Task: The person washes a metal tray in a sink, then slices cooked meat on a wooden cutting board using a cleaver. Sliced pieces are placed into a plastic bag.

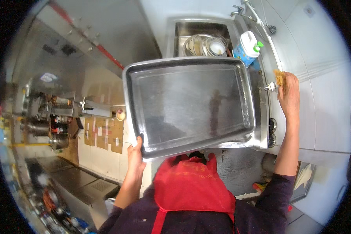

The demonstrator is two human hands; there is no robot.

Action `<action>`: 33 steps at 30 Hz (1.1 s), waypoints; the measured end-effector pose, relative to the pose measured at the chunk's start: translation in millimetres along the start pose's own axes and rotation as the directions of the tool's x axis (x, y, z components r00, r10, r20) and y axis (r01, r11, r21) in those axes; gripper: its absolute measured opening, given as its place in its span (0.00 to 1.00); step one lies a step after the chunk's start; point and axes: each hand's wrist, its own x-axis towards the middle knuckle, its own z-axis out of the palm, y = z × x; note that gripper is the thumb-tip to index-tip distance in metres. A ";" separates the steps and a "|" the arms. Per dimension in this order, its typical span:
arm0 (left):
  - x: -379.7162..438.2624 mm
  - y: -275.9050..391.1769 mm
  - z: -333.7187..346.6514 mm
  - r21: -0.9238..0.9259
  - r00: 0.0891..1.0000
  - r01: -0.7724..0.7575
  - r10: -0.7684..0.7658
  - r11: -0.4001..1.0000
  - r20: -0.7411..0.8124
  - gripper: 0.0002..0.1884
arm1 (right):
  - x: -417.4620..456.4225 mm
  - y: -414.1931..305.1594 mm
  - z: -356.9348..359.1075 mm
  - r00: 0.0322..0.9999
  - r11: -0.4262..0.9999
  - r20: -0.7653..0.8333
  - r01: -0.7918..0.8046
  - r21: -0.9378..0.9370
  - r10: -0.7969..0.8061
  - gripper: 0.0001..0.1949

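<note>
My left hand (137, 153) grips the near left corner of a large rectangular metal tray (190, 102), its thumb over the rim. The tray lies tilted above the sink area, its inside facing up, with wet-looking shine along the right wall. Off to the right, near the wall, my right hand (289, 90) holds a yellowish-brown scrubber (280, 77) beside a metal pipe fitting (271, 87). Past the tray's far edge, round metal strainers or bowls (206, 46) sit in a steel sink (178, 38), partly hidden by the tray.
A white and blue pump bottle (247, 48) with a green pump stands at the sink's right rim. A tap (237, 11) and white pipe run along the wall. Flattened cardboard (103, 133) lies on the tiles to the left, near several pots (59, 141).
</note>
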 end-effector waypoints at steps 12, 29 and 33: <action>38.5 -90.9 -24.3 -0.144 0.929 0.347 -0.319 0.927 0.188 0.23 | -8.7 23.3 -31.6 0.953 0.970 0.262 -0.198 0.143 0.156 0.15; 55.8 -100.5 -33.8 -0.194 0.925 0.333 -0.280 0.923 0.257 0.18 | -33.7 28.5 -40.9 0.910 0.882 0.261 -0.389 0.268 0.322 0.10; 55.5 -95.0 -42.2 -0.079 0.924 0.298 -0.266 0.951 0.274 0.20 | -20.3 40.1 -35.5 0.862 0.773 0.363 -0.488 0.406 0.354 0.09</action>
